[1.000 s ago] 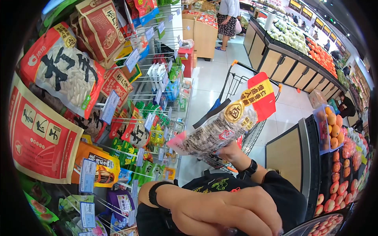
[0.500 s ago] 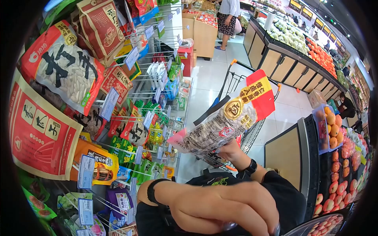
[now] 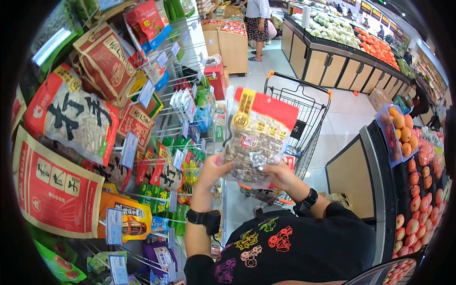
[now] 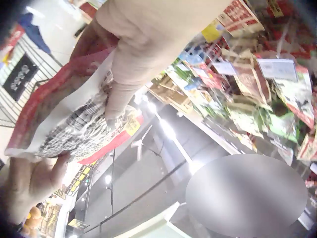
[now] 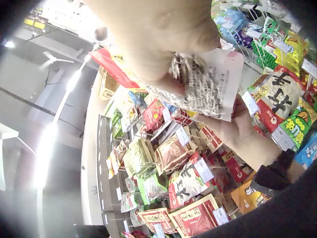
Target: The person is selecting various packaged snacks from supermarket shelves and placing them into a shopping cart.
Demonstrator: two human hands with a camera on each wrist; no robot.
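Both hands hold a clear-and-red bag of seeds, its printed back turned toward the head camera and its red top edge uppermost. My left hand grips the lower left edge, thumb across the front. At the lower right edge my right hand pinches the bag, thumb on the printed side. In the left wrist view, the left hand comes down from the top onto the bag. Seen from the right wrist, the right hand covers part of the bag.
A rack of hanging snack bags with price tags runs along the left. Behind the held bag stands a shopping cart. A fruit stand borders the right side, with a vegetable counter farther back. Another person stands in the aisle.
My left hand has dropped from close before the camera to grip the bag's left edge. The bag has moved left and turned from a slant to nearly upright, facing the camera.
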